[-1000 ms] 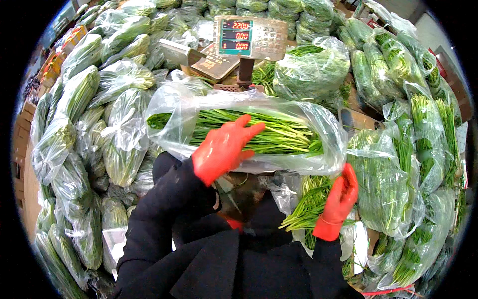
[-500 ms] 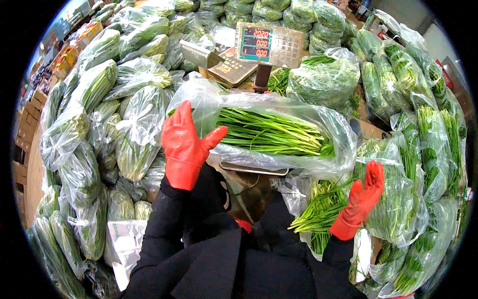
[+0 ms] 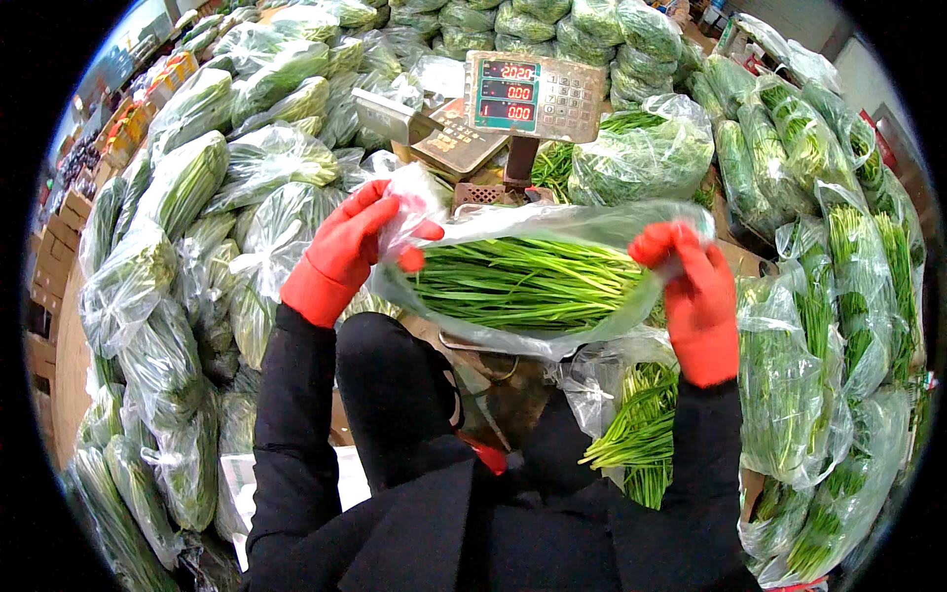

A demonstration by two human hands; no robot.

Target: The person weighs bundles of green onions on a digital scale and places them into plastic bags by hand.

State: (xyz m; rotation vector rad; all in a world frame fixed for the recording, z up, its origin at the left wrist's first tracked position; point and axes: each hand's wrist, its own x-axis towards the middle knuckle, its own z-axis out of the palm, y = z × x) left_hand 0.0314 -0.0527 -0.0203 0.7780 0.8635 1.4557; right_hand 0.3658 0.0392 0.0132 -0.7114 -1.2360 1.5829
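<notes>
In front of me a clear plastic bag (image 3: 592,219) lies around a long bundle of green garlic chives (image 3: 523,281). My left hand (image 3: 335,255), in a red rubber glove, pinches the gathered left end of this bag. At the opposite end my right hand (image 3: 698,311), gloved the same way and slightly blurred, is closed on the bag's plastic. The bag sits over a weighing scale, whose display panel (image 3: 533,96) stands on a post just beyond it. Part of the scale's platform (image 3: 473,342) shows under the bag's near side.
Loose chives (image 3: 641,424) lie in an open bag below my right hand. Bagged greens (image 3: 163,345) are piled along the left, more bags (image 3: 858,306) stand on the right, and a full bag (image 3: 641,153) sits behind the scale. A second display (image 3: 395,116) stands left of the panel.
Both hands were open and off the bag; now each has closed on one of its ends. My right hand moved up and inward, and the plastic is drawn taut between them.
</notes>
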